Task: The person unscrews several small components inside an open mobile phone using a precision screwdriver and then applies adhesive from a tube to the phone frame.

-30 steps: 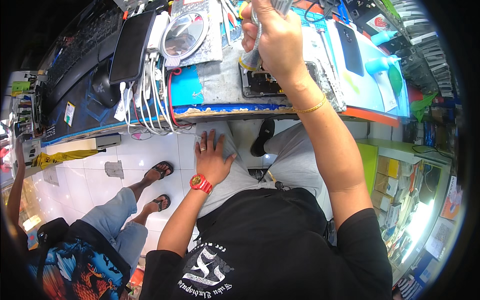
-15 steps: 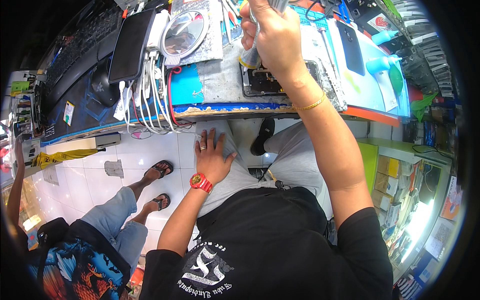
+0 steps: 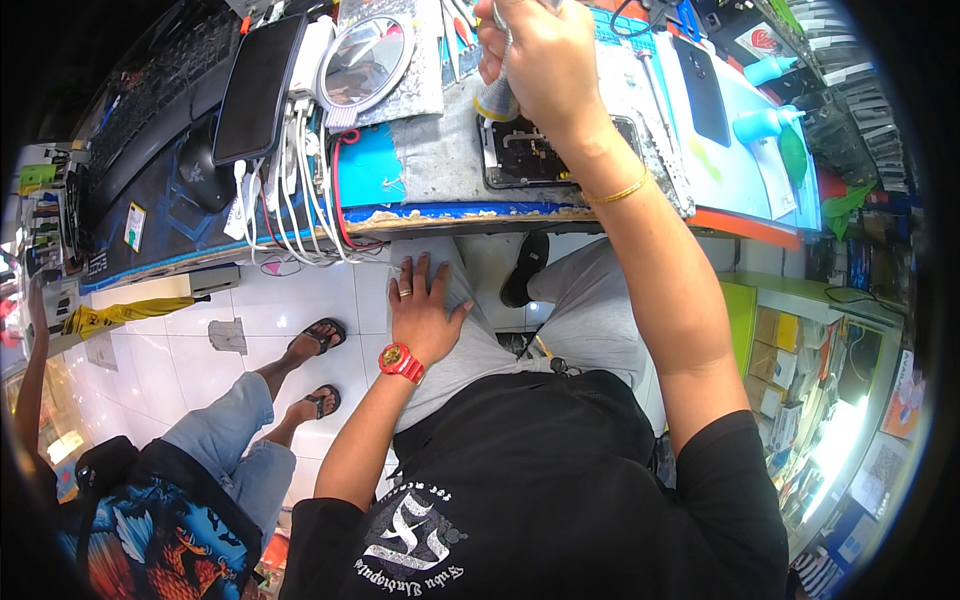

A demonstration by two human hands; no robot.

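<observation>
My right hand [image 3: 552,80] is closed around a grey tubular tool [image 3: 496,102] with a yellow band near its lower end. That end points down over the upper left of an opened phone [image 3: 525,158], whose dark inner parts show; my hand and wrist cover its upper right, and I cannot tell whether tool and phone touch. The phone lies on a grey work mat [image 3: 440,150] near the bench's front edge. Resting flat on my left thigh, my left hand [image 3: 425,318] has its fingers spread and holds nothing.
Left on the bench are a black phone [image 3: 262,90], white cables [image 3: 305,185], a round mirror [image 3: 366,65] and a computer mouse [image 3: 200,160]. To the right lie another phone [image 3: 702,95] and a blue bottle [image 3: 765,125]. Another person's legs [image 3: 235,415] are at my left.
The tool's banded lower end has shifted slightly left and up over the opened phone, with my right hand moving a little. My left hand stays on the thigh.
</observation>
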